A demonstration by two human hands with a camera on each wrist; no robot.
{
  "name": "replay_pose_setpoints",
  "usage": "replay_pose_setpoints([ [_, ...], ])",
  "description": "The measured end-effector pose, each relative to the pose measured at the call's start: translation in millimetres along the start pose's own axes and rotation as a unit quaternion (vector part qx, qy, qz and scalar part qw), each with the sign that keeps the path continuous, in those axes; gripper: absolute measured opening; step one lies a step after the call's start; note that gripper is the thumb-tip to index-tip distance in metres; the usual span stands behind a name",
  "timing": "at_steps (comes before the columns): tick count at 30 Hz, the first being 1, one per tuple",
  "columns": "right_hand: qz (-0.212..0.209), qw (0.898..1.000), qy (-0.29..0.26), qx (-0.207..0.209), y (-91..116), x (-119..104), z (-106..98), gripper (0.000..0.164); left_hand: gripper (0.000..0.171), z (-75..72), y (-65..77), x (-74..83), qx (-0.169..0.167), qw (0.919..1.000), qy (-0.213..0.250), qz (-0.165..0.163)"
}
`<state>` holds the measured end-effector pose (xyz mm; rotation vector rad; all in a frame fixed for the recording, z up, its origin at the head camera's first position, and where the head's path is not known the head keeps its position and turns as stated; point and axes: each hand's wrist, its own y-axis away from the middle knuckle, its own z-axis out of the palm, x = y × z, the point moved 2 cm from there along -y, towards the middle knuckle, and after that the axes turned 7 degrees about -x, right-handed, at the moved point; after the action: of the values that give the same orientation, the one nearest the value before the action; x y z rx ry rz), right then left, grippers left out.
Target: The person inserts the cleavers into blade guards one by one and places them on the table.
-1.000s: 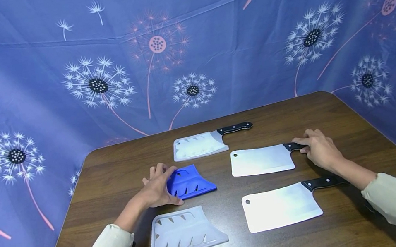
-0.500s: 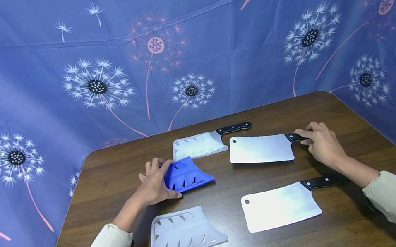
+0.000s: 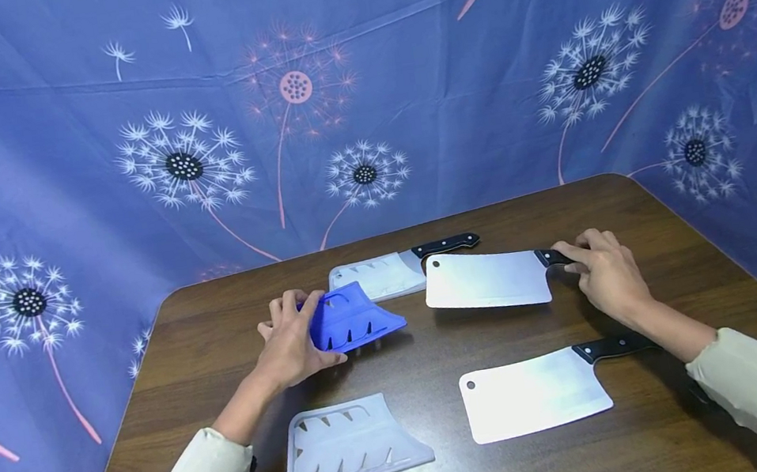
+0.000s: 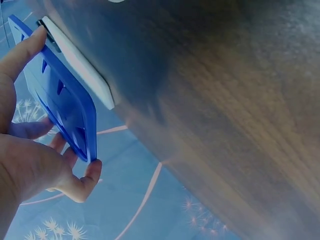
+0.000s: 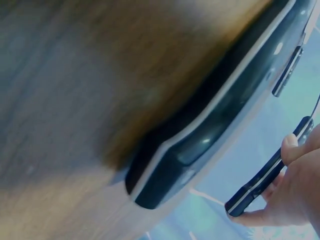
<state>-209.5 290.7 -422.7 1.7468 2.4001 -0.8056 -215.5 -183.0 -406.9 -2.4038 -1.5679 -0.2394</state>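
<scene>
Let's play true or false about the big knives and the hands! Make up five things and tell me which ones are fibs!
1. The left hand holds the blue cover. True.
2. The right hand grips a cleaver by its blade. False: it grips the black handle.
3. The farthest cleaver has a whitish cover over most of its blade. True.
4. The nearest cleaver has its blade tucked inside a cover. False: its blade is bare.
5. The loose white cover lies on the table with no knife in it. True.
</scene>
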Motion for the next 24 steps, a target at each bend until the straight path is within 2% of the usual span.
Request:
replay_pose_setpoints([
  [6, -0.005, 0.999, 0.012, 0.036, -2.2, -8.1, -3.6, 0.063, 0.105, -5.7, -2.6, 3.4, 0.025, 0.9997, -0.004, 0.005],
  [13, -0.016, 0.995, 0.023, 0.098, -5.4, -12.6, -7.5, 0.057, 0.106, -12.1, -3.2, 6.7, 0.049, 0.9986, -0.009, 0.021],
  [24, -0.021, 0.993, 0.012, 0.112, -8.6, -21.9, -11.4, 0.059, 0.106, -16.2, -1.3, 9.5, 0.061, 0.9979, -0.007, 0.023],
])
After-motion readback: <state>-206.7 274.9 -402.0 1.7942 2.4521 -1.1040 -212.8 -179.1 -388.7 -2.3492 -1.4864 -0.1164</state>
